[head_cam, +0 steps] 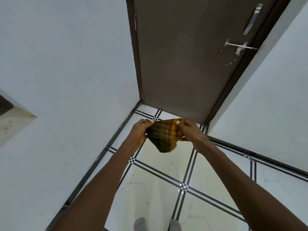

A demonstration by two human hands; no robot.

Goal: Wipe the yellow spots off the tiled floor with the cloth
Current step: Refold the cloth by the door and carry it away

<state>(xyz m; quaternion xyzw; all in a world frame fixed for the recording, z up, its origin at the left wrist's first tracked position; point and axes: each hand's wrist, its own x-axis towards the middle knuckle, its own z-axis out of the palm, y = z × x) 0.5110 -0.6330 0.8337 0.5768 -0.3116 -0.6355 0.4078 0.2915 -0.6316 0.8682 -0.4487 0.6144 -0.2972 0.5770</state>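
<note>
A plaid cloth [164,135] in olive, brown and yellow hangs in the air between my two hands, stretched at chest height. My left hand [139,132] pinches its upper left corner and my right hand [187,130] pinches its upper right corner. Below lies the white tiled floor [160,189] with black double grout lines. A faint yellowish tint shows on the tile under the cloth; no distinct yellow spots can be made out from here.
A shut brown door [180,55] with a metal handle [252,19] and a latch [240,46] stands straight ahead. White walls close in on the left [66,72] and right [275,105]. My two grey-socked feet [157,225] stand at the bottom edge.
</note>
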